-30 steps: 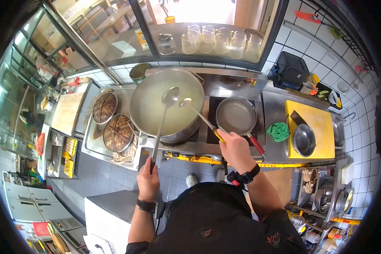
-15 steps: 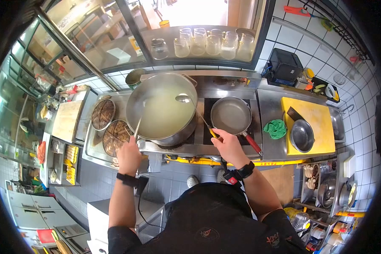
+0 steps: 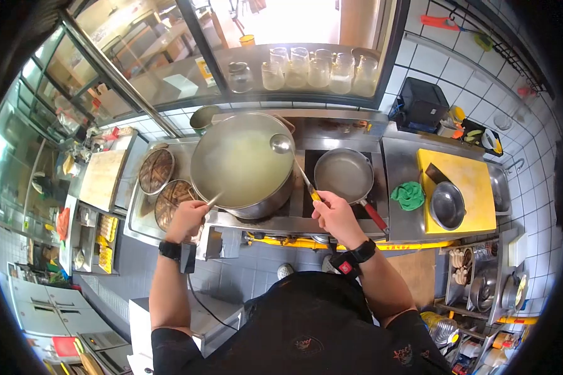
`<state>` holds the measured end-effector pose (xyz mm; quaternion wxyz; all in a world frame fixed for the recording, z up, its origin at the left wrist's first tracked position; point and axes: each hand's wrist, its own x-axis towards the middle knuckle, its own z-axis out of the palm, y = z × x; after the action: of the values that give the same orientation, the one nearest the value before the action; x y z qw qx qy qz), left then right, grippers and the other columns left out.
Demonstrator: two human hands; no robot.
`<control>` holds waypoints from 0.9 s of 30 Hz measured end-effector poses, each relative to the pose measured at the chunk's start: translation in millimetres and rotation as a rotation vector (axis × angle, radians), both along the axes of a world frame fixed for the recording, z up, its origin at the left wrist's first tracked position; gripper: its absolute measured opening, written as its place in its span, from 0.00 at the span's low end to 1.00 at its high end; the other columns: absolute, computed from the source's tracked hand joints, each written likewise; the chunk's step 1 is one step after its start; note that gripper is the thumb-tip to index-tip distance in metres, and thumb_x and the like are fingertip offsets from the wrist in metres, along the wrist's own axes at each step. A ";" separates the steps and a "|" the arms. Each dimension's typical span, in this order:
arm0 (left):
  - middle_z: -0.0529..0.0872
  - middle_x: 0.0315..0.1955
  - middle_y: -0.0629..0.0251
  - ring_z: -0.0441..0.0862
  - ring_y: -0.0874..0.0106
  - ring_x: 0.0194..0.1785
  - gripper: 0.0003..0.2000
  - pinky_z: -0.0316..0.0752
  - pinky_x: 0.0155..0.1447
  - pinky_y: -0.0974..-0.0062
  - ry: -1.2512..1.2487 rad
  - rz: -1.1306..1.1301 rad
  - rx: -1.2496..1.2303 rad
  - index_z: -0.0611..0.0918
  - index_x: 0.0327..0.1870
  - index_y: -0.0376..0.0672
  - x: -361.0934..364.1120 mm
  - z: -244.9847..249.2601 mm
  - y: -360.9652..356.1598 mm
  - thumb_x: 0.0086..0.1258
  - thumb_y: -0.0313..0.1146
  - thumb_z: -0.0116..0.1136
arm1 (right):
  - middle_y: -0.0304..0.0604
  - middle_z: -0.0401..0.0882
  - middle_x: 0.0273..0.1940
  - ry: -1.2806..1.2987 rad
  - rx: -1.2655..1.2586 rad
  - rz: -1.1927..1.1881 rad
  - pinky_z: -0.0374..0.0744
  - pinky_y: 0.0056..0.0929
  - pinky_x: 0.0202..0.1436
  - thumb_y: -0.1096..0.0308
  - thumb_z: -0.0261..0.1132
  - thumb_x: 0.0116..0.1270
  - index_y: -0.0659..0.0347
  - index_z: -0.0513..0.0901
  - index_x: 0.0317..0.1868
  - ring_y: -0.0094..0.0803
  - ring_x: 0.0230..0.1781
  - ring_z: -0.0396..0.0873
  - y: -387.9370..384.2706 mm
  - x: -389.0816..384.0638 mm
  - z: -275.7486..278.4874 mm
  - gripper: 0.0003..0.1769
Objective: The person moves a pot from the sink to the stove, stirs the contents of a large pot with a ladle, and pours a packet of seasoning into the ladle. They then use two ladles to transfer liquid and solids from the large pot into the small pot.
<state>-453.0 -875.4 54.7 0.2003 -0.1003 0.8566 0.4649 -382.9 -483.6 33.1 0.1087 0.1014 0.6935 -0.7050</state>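
Both fists busy at the stockpot (image 3: pixel 269 201) of pale broth

The left hand (image 3: pixel 184 219) is closed round a metal ladle shaft (image 3: pixel 214 200) at the pot's near rim, and its bowl is out of sight. The right hand (image 3: pixel 334 215) grips a yellow-handled ladle (image 3: pixel 280 144), bowl up by the far right rim. A frying pan (image 3: pixel 344 174) sits just beside the pot, its red handle poking past the counter edge by the right wrist. Two round strainers (image 3: pixel 156 170) crowd the left side. A green cloth (image 3: pixel 408 195) and a yellow cutting board (image 3: pixel 475 181) lie further right.

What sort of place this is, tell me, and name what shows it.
Most likely a restaurant kitchen: a huge stock pot of broth on a steel range, round strainer baskets beside it, tiled walls. The left hand holds a steel utensil in the pot, the right hand a yellow-handled ladle.
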 end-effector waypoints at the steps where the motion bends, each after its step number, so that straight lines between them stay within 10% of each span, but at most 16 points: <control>1: 0.78 0.19 0.72 0.63 0.83 0.12 0.10 0.54 0.14 0.81 -0.096 0.145 0.195 0.85 0.45 0.41 10.4 7.4 6.8 0.76 0.37 0.56 | 0.37 0.81 0.31 -0.008 -0.021 -0.009 0.69 0.18 0.21 0.67 0.60 0.77 0.67 0.75 0.68 0.16 0.20 0.72 -0.7 -1.2 -1.4 0.23; 12: 0.78 0.25 0.70 0.59 0.85 0.15 0.12 0.51 0.16 0.84 -0.238 0.436 0.871 0.80 0.56 0.45 89.4 -26.2 10.0 0.79 0.39 0.54 | 0.38 0.83 0.31 0.039 0.098 -0.050 0.71 0.20 0.22 0.67 0.60 0.77 0.67 0.76 0.67 0.17 0.20 0.73 -7.8 -10.6 -1.0 0.22; 27: 0.77 0.23 0.73 0.64 0.84 0.15 0.19 0.57 0.18 0.84 0.004 0.503 0.736 0.78 0.67 0.40 130.2 -43.3 28.1 0.79 0.33 0.55 | 0.44 0.86 0.31 0.335 0.506 -0.071 0.78 0.27 0.27 0.67 0.64 0.74 0.63 0.79 0.66 0.25 0.21 0.79 -11.3 -15.4 -28.1 0.22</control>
<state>-322.8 -847.2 11.4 0.1015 -0.2265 0.5834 0.7733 -398.3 -494.9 5.0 -0.0607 0.0319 0.8513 -0.5203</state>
